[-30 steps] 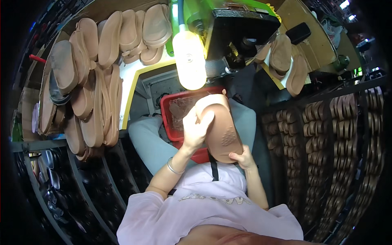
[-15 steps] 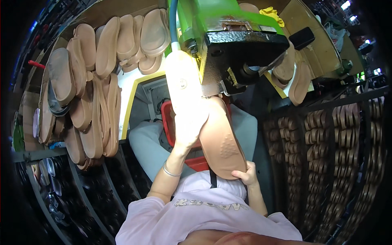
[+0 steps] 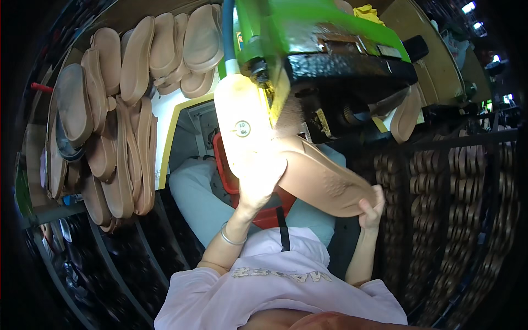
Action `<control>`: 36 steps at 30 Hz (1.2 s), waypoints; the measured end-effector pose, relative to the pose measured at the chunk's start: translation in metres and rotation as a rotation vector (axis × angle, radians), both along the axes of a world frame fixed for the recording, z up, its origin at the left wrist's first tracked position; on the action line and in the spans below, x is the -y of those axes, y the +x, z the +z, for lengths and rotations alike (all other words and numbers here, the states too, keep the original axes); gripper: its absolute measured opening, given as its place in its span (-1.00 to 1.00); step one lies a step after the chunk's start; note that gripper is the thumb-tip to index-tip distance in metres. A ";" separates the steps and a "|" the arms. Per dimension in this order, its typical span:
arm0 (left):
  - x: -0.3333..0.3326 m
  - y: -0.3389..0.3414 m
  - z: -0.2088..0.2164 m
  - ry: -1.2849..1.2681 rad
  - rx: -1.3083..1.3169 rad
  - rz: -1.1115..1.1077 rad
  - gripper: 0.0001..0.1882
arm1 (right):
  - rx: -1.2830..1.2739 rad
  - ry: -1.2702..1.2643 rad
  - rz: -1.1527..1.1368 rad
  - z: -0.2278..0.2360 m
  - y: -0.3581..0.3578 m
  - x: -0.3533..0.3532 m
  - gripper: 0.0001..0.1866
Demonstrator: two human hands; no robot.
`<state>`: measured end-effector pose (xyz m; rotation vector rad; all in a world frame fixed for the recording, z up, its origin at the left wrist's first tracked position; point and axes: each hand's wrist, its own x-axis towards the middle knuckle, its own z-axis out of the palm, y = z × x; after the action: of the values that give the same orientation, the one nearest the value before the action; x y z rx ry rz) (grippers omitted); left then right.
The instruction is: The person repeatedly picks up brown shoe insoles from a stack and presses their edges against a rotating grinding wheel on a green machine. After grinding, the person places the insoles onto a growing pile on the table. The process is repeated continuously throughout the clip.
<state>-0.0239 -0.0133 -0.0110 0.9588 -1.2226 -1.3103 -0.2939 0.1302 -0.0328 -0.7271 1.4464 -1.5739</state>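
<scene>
Brown sole (image 3: pixel 324 179) slants upper-left to lower-right; left fingers (image 3: pixel 279 169), right fingers (image 3: pixel 368 209) clasping opposite ends.

One left hand (image 3: pixel 259 179), one right hand (image 3: pixel 372 209) and one held sole (image 3: pixel 322 184). One lamp (image 3: pixel 239 104), one green machine (image 3: pixel 335 30), one red basket (image 3: pixel 219 155), one bracelet (image 3: pixel 232 238). Over ten soles in the left pile (image 3: pixel 126 165); racked soles (image 3: pixel 426 187), dozens, uncountable.
</scene>
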 end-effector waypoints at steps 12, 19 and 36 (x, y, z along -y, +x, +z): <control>0.014 -0.001 -0.008 0.056 -0.171 0.031 -0.90 | 0.192 0.020 0.070 -0.005 0.032 -0.043 -0.63; 0.000 0.000 -0.003 0.178 -0.275 0.108 -0.94 | 0.160 -0.061 0.003 -0.007 0.023 -0.029 -0.61; 0.002 -0.004 -0.003 -0.072 -0.019 0.074 -0.89 | -0.063 -0.225 -0.151 0.025 -0.019 0.026 -0.68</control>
<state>-0.0277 -0.0157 -0.0142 0.9289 -1.2007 -1.2071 -0.3127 0.1044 -0.0079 -0.8188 1.4106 -1.8659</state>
